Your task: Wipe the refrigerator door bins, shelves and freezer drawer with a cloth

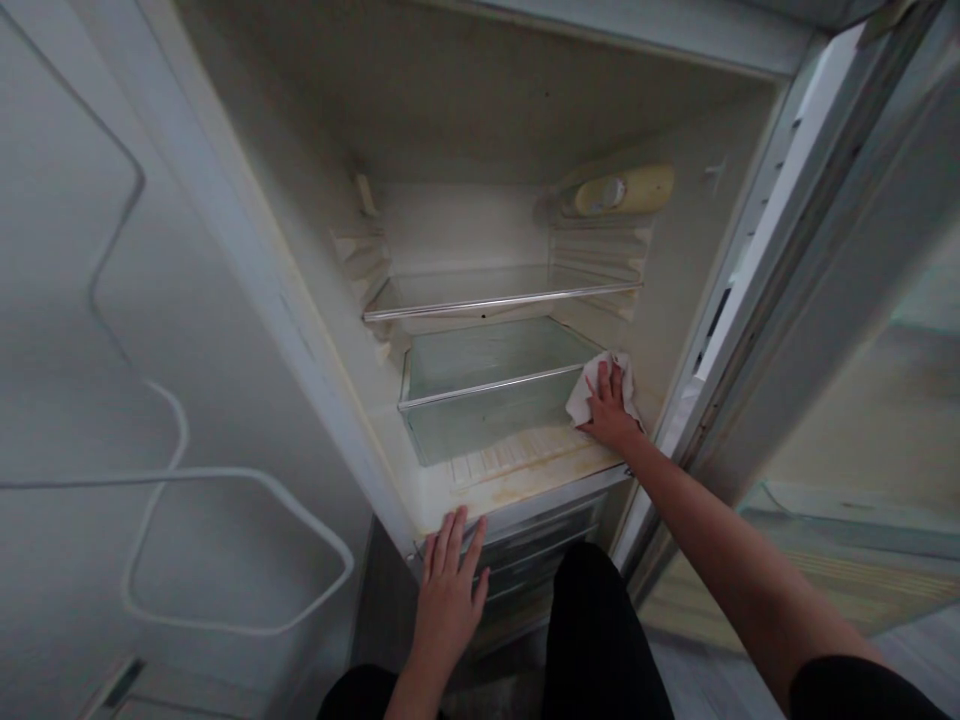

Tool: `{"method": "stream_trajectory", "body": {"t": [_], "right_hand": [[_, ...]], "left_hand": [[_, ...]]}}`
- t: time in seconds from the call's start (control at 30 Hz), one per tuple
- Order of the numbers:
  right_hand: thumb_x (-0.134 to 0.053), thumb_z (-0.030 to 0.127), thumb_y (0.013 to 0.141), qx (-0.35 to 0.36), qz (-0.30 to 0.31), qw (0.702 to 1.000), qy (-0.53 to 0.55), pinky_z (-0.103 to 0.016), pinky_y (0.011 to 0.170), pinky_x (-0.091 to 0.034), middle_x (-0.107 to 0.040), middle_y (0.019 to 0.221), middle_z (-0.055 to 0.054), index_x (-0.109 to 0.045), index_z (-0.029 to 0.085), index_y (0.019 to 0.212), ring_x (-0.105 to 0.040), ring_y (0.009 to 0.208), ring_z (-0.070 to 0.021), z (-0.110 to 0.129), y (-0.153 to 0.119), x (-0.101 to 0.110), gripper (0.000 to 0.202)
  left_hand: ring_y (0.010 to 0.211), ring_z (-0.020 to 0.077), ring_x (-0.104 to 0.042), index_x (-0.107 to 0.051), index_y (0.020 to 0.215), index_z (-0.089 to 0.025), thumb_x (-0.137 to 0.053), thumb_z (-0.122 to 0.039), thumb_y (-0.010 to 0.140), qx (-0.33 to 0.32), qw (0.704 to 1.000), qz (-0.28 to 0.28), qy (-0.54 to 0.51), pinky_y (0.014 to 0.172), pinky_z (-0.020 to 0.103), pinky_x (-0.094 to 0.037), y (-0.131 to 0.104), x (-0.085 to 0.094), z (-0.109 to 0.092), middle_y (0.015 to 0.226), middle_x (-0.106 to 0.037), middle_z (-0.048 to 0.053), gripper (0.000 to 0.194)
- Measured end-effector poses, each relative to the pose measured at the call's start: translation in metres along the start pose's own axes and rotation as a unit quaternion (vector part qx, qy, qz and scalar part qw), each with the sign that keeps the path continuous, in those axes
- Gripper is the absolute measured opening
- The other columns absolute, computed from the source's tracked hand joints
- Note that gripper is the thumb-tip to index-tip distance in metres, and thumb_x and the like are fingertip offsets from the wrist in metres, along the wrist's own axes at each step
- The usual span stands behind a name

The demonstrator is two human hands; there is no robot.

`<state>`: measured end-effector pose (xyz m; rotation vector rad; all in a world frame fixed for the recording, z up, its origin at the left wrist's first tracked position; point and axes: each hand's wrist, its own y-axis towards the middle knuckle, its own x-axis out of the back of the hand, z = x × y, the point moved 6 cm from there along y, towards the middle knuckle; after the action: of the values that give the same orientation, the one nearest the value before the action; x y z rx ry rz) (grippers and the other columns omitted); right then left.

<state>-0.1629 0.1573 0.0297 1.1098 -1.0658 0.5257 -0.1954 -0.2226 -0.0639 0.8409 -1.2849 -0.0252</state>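
White cloth [577, 403] is lying under your right hand [609, 412], inside the open refrigerator compartment [465, 130], low on its right side, where the right end of the lower glass shelf [487, 388] is meeting the area by the side wall. Judging from this spot, the likeliest trouble is the cloth catching on that shelf's front edge; a hard sideways push would be enough to cause it, and the pane could be lifting or shifting off its seat. You could also be losing the cloth from under your palm, since you are pressing it rather than gathering it into a grip. Your right forearm is passing near the open door [810, 300], so a wide swing of the elbow could be knocking it.

Your right hand is spreading its fingers over the cloth, extended and slightly apart; whether the thumb is pinching a fold, you cannot tell from this angle. Your left hand [450, 590] is holding nothing: it is opening flat, the fingers lying close together and the thumb standing away, with the fingertips resting at the front edge of the stained compartment floor [517, 485], above the lower drawers [540, 535]. Leaning heavily there could be making those fingertips slip.
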Motion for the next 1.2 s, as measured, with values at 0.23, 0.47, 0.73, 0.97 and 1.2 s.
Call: {"method": "stream_trajectory", "body": {"t": [0.23,0.47,0.73,0.97,1.2], "right_hand": [[-0.043,0.05,0.099,-0.165,0.097,0.98,0.045,-0.066,0.113,-0.028,-0.005,0.164,-0.03,-0.038,0.004,0.148,0.0,0.153,-0.0432,0.022,-0.024,-0.033,0.068],[-0.038,0.061,0.098,-0.077,0.178,0.98,0.037,-0.066,0.117,-0.016,-0.033,0.156,-0.032,-0.041,0.004,0.151,-0.019,0.149,-0.0492,0.108,-0.061,-0.027,0.078],[-0.014,0.058,0.104,0.174,0.343,0.878,0.284,-0.055,0.124,-0.008,-0.014,0.168,-0.01,-0.042,0.029,0.154,-0.002,0.156,-0.0308,0.258,-0.065,-0.017,0.064],[-0.049,0.052,0.098,0.229,0.233,0.9,0.288,-0.053,0.124,-0.017,-0.036,0.161,-0.006,-0.053,0.03,0.146,-0.026,0.152,-0.029,0.277,-0.055,-0.027,0.053],[-0.058,0.057,0.092,0.073,0.139,0.967,0.199,-0.054,0.122,-0.02,-0.043,0.157,-0.008,-0.053,0.028,0.145,-0.033,0.148,-0.0288,0.136,-0.052,-0.026,0.061]], "left_hand": [[0.152,0.0314,-0.026,-0.03,0.156,-0.027,-0.05,-0.02,0.094,0.014,1.0,-0.001,-0.02,0.12,0.057,-0.033,0.001,-0.004,-0.001,0.165,-0.029,0.011,0.066],[0.152,0.0316,-0.026,-0.033,0.155,-0.024,-0.051,-0.02,0.093,0.018,1.0,-0.011,-0.006,0.118,0.056,-0.034,0.002,0.0,-0.006,0.164,-0.029,0.012,0.065],[0.146,0.0412,-0.033,-0.062,0.134,-0.015,-0.071,-0.044,0.079,0.082,0.996,0.026,0.026,0.121,0.065,-0.021,-0.005,-0.021,-0.015,0.151,-0.047,0.023,0.063],[0.145,0.0405,-0.035,-0.062,0.135,-0.015,-0.07,-0.043,0.08,0.075,0.995,0.046,0.056,0.12,0.062,-0.023,-0.006,-0.02,-0.013,0.15,-0.049,0.023,0.062],[0.154,0.0365,-0.015,-0.026,0.157,-0.024,-0.069,-0.06,0.078,0.044,0.997,0.054,0.031,0.121,0.059,-0.022,-0.002,-0.005,-0.012,0.168,-0.014,0.018,0.097]]}}
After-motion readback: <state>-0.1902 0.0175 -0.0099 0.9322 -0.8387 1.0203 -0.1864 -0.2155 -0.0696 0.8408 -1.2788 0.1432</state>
